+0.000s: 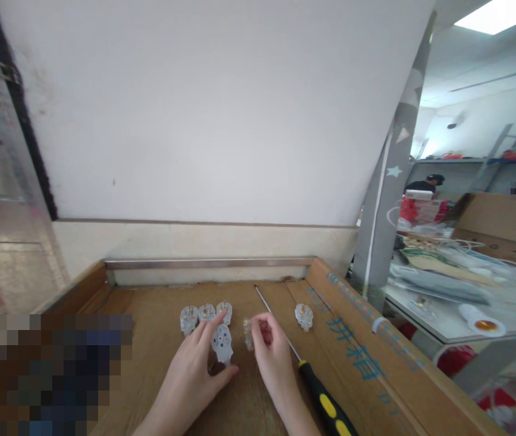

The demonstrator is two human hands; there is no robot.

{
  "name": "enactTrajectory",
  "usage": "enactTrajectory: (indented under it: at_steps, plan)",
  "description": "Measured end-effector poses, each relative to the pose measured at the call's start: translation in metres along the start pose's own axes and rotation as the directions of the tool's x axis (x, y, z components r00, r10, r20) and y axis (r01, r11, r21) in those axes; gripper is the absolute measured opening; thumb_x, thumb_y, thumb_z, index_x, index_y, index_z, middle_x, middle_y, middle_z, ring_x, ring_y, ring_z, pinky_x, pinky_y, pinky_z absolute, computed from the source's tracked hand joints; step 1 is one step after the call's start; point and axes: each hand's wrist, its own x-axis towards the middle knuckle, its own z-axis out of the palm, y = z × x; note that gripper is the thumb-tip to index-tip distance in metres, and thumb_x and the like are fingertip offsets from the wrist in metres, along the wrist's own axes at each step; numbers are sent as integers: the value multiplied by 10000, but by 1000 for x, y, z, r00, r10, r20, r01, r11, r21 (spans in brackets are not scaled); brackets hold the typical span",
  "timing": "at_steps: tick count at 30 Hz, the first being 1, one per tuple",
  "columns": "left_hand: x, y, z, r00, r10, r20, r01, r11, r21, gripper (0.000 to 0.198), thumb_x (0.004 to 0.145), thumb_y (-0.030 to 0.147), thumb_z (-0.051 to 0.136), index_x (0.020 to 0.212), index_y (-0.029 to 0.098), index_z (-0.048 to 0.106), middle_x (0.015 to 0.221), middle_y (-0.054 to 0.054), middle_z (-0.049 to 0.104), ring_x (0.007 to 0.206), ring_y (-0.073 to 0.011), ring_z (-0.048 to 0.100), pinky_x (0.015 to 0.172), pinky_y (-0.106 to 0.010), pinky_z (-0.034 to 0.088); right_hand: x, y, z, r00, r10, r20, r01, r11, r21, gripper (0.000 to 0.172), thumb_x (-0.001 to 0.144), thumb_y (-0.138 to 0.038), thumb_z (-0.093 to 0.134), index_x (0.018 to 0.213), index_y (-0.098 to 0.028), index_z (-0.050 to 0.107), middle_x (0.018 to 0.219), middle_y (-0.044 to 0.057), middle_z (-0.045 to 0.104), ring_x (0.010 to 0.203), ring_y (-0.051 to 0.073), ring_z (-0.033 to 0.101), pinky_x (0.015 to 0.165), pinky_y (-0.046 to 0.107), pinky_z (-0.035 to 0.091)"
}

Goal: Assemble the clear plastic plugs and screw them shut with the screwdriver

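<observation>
My left hand (195, 364) is curled round a clear plastic plug piece (222, 344) with round holes in its face, its thumb and fingers at the edges. Just to the right, my right hand (269, 345) pinches a second clear plug piece (248, 335); small brass-coloured bits show through it, and the fingers partly cover it. Beyond my left hand, clear plug halves with metal parts stand in a row: a left one (188, 318), a middle one (206, 312) and a right one (224, 311). Another clear plug half (304, 317) lies apart, right of my right hand.
A screwdriver (326, 402) with a black and yellow handle lies beside my right forearm. Cardboard sides (353, 339) and a metal strip (208, 264) edge the work surface. At right are a grey post (383, 212), a cluttered table (449, 327) and a distant person (426, 184).
</observation>
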Motion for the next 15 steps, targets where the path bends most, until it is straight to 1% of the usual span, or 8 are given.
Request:
enactTrajectory:
  at_steps: [2,5,9,11,15]
  plan:
    - [0,-4,4,999,-9,-34,7,999,-46,729,683,163,610,1338,288,316,1236,-60,538,1156,-256,494,965,-427,398,-6,-5,1,998,-54,11,55,995,-80,304,799,-484,513,730,-188,521,605,-15,506,543,123,478,506,222,370]
    - [-1,-8,11,999,30,-44,-33,996,-85,756,697,123,569,1364,295,259,1264,-64,514,1190,-242,468,989,-428,386,-16,-11,6,992,-126,27,129,975,-181,264,841,-447,466,778,-197,521,639,-9,519,562,129,473,540,229,361]
    - [-2,-10,18,993,109,-39,-112,988,-104,806,700,74,531,1393,301,189,1318,-80,473,1231,-238,429,1016,-445,359,-26,-13,16,977,-177,120,201,951,-236,223,863,-406,441,809,-211,533,701,6,570,614,141,518,584,232,376]
    - [-2,-9,19,990,137,-23,-139,985,-107,823,706,65,524,1404,299,156,1334,-91,455,1236,-242,423,1016,-457,357,-27,-13,19,975,-165,147,199,944,-262,213,871,-392,428,803,-216,527,702,10,576,624,149,530,591,235,384]
    - [-2,-5,20,987,160,6,-158,981,-109,856,694,61,538,1413,293,136,1311,-103,474,1215,-257,442,1004,-462,374,-26,-12,19,986,-108,127,142,942,-304,198,865,-383,438,766,-223,497,690,17,583,631,163,549,597,245,397]
